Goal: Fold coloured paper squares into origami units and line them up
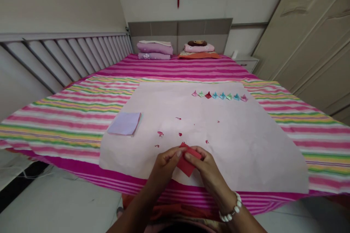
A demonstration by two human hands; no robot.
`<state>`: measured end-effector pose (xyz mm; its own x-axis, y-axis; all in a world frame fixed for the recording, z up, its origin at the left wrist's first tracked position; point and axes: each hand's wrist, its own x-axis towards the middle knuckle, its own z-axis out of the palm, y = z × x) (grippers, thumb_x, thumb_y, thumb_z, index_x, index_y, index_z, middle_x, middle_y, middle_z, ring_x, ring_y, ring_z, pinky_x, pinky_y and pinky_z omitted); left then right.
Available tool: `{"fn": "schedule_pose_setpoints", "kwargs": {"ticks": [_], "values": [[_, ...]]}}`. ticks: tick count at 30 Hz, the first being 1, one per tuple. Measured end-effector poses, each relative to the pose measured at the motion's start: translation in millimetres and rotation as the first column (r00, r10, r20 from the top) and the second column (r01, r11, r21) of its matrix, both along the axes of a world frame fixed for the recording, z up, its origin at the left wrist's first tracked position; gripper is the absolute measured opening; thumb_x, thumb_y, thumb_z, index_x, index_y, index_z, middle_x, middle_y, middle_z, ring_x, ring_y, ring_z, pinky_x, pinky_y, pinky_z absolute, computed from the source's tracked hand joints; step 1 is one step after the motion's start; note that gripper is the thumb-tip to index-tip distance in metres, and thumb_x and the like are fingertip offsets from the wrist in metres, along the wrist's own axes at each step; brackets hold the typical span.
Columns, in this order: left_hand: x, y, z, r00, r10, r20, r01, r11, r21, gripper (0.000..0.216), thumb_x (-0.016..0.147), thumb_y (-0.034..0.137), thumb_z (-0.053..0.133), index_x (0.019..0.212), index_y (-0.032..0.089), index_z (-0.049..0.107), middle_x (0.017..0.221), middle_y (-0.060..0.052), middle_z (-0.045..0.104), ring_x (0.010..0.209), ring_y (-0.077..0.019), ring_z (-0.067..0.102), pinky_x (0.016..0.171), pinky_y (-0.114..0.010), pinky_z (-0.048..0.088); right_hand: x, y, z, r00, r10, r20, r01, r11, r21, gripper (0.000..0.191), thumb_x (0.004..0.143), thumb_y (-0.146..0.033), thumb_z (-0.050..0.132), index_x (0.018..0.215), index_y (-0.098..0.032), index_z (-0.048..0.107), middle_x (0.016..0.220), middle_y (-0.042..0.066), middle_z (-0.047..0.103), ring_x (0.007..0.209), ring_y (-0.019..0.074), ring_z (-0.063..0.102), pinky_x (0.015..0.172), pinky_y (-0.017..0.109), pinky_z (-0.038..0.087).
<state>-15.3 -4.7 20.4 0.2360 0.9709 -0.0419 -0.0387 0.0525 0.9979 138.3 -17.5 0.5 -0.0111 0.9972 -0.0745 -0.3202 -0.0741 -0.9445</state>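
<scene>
A red folded piece of paper (188, 165) is held between both hands near the front edge of a large white sheet (232, 145). My left hand (166, 162) pinches its left upper edge between thumb and fingers. On the other side, my right hand (205, 162) grips it, with the thumb lying across its face. A white beaded bracelet (232, 209) circles my right wrist. To the left lies a stack of square coloured paper (125, 123) with a lilac sheet on top. Farther back stands a row of several small folded paper shapes (222, 96) in pink, green, red and blue.
Several reddish marks or scraps (160, 134) dot the white sheet, which lies on a bed with a striped cover (82, 105). Folded bedding (155, 48) and a pink pillow (199, 48) sit by the headboard (153, 29). A white railing (90, 51) runs along the left.
</scene>
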Motion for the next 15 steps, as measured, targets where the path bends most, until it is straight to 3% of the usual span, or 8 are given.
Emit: {"fn": "schedule_pose_setpoints", "kwargs": {"ticks": [3,8,11,15], "values": [[8,-1,-6.7,0.996,0.073,0.057,-0.070,0.996,-0.050,0.023,0.075,0.031,0.068,0.092,0.018,0.075,0.095,-0.007,0.075,0.094,-0.0237,0.066,0.087,-0.034,0.050,-9,0,-5.1,0.999,0.023,-0.029,-0.025,0.997,-0.076,0.025,0.063,-0.036,0.081,0.070,-0.016,0.068,0.062,0.000,0.064,0.058,0.0145,0.055,0.058,0.027,0.045],[9,6,-9.6,0.974,0.198,0.110,-0.194,0.980,-0.049,0.053,0.063,0.021,0.077,0.114,0.015,0.063,0.063,0.003,0.068,0.056,-0.0122,0.060,0.057,-0.024,0.048,-12,-2,-7.2,0.996,0.093,-0.009,-0.093,0.992,-0.088,0.025,0.060,-0.036,0.082,0.065,-0.015,0.069,0.059,-0.001,0.065,0.053,0.0133,0.054,0.054,0.026,0.042],[1,12,-7.8,0.973,0.219,0.078,-0.216,0.975,-0.044,0.044,0.061,0.021,0.078,0.103,0.014,0.067,0.062,0.003,0.068,0.058,-0.0119,0.060,0.059,-0.023,0.047,-5,0,-5.7,0.995,0.096,0.004,-0.096,0.992,-0.077,0.026,0.061,-0.038,0.081,0.070,-0.015,0.072,0.061,0.001,0.068,0.055,0.0142,0.057,0.057,0.027,0.044],[-9,15,-10.8,0.982,0.173,0.074,-0.163,0.979,-0.121,0.040,0.058,0.022,0.080,0.095,0.014,0.067,0.063,0.000,0.071,0.064,-0.0145,0.064,0.067,-0.026,0.049,8,6,-2.4,1.000,-0.022,0.021,0.023,0.997,-0.068,0.026,0.060,-0.038,0.082,0.063,-0.015,0.070,0.059,0.001,0.067,0.053,0.0133,0.056,0.054,0.026,0.044]]}}
